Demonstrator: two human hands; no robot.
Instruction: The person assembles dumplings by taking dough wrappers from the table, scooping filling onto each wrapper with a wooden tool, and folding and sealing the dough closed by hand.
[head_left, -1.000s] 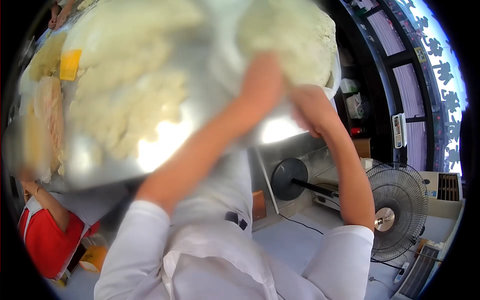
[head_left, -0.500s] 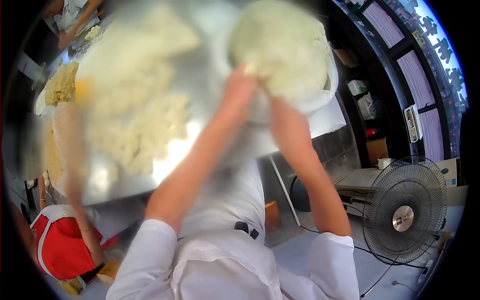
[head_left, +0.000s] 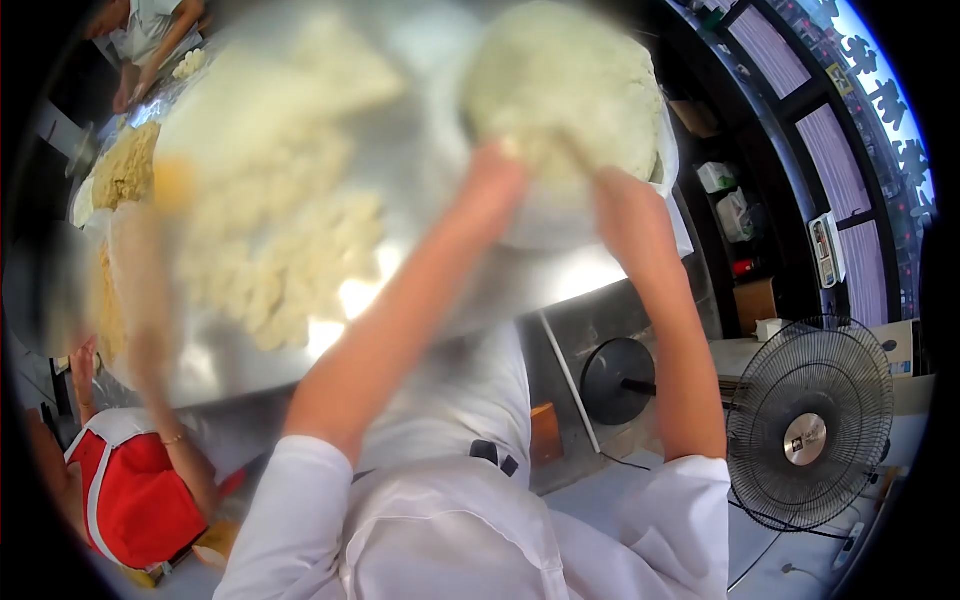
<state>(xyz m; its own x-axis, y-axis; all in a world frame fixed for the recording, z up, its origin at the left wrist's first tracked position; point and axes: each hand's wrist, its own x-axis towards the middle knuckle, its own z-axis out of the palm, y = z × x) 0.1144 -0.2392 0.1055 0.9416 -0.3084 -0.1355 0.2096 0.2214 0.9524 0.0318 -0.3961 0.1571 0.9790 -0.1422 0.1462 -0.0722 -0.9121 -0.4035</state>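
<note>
A large pale dough mass point(head_left: 560, 75) fills a white basin or wrapping point(head_left: 668, 165) at the table's right end; the view is smeared here. At its near-left edge, my left hand point(head_left: 497, 180) is closed, with a pale bit of dough at the fingertips. My right hand point(head_left: 632, 205) is closed at the near-right edge. A thin brownish shape runs from it toward the dough, too blurred to name. Left of my arms, many small dough pieces point(head_left: 300, 270) lie on the metal table point(head_left: 460, 315), below a larger pale heap point(head_left: 330, 65).
A co-worker in a red apron point(head_left: 135, 490) reaches over the table at left; another person point(head_left: 150, 45) works at the far left. Yellow crumbly filling point(head_left: 128, 170) is beside a blurred orange thing point(head_left: 173, 185). A standing fan point(head_left: 805, 435) is at right, near a black round base point(head_left: 615, 380).
My right hand has moved right and slightly up, away from my left hand. My left hand has shifted slightly right. The co-worker in red has raised a hand at the table's left edge.
</note>
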